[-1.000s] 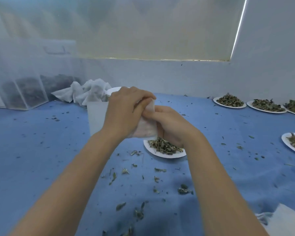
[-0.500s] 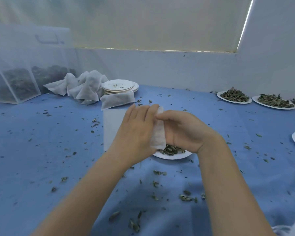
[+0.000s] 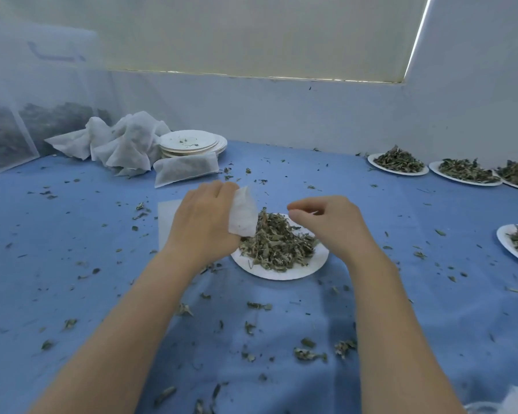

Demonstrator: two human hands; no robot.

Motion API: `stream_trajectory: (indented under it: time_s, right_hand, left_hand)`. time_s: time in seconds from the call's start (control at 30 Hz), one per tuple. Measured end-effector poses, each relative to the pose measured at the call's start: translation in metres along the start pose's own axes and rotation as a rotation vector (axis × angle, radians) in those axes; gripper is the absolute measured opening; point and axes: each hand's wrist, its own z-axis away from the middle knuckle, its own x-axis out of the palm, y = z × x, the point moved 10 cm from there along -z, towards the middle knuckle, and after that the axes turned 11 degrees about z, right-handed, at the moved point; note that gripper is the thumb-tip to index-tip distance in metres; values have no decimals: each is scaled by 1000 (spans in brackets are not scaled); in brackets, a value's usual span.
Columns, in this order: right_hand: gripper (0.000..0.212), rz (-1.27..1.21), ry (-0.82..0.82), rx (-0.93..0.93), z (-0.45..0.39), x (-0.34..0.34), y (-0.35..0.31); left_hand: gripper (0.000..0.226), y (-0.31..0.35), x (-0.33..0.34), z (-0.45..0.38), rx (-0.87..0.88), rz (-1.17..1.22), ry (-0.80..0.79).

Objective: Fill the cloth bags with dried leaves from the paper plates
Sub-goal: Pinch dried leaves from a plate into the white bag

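My left hand (image 3: 202,222) holds a white cloth bag (image 3: 243,215) by its mouth, just left of and above a paper plate (image 3: 284,271) heaped with dried leaves (image 3: 277,245). The rest of the bag hangs behind my left hand and shows as a pale sheet (image 3: 165,218). My right hand (image 3: 326,224) hovers over the right side of the plate, fingers loosely curled and holding nothing, apart from the bag.
A filled cloth bag (image 3: 186,171) lies beside a stack of used plates (image 3: 192,143) and a heap of empty bags (image 3: 123,143) at the back left. More plates of leaves (image 3: 398,164) line the right side. Leaf crumbs litter the blue cloth (image 3: 72,264).
My right hand let go of the bag and drew away to the right over the plate. My left hand keeps the bag, lowered beside the leaf pile.
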Motion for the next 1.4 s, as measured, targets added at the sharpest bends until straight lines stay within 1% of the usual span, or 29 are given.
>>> stream_trajectory:
  time_s: [0.1,0.13,0.2,0.33,0.47,0.53,0.67,0.73,0.93,1.03,1.13,1.23,1.3,1.37,1.4]
  right_hand:
    - [36,150,-47,-3,-5,22,-2]
    - [41,187,-56,-14,-6,28,-5]
    - [45,247,-67,-23,-8,39,-8]
    - [35,347,-26,-31,-11,44,-10]
    - [20,290,1,-68,-13,41,-11]
    - [17,274,53,-95,-13,32,-13]
    - [14,197,217,-131,-12,4,-19]
    - [15,187,250,-149,-12,-3,-24]
    - [17,196,187,-201,-13,1,-40]
    - [7,160,145,-253,-9,7,-49]
    - [21,117,101,-306,-6,13,-56]
    - [23,85,50,-314,-4,19,-58]
    - [16,80,52,-289,-5,22,-58]
    - [24,76,80,-251,-7,22,-58]
    - [30,68,67,-242,-7,23,-58]
  left_hand:
    - [50,-8,4,0,-17,24,-6]
    - [51,-10,4,0,-21,25,-4]
    - [50,-14,5,-1,-24,13,-6]
    - [50,-19,9,-6,-24,-2,-9]
    - [50,-26,16,-6,-47,-3,-33]
    - [50,-28,20,-4,-61,-1,-59]
    - [48,-31,26,-2,-75,-11,-101]
    - [48,-32,25,-3,-79,-15,-102]
    - [49,-31,25,-4,-107,55,-84]
    - [48,-28,25,-5,-99,99,-59]
    - [42,-24,26,-7,-96,148,-45]
    - [30,-17,27,-9,-70,176,-48]
    - [29,-9,25,-8,-48,228,-41]
    - [32,-2,23,-7,-32,292,-25]
    - [33,0,23,-6,-31,304,-27]
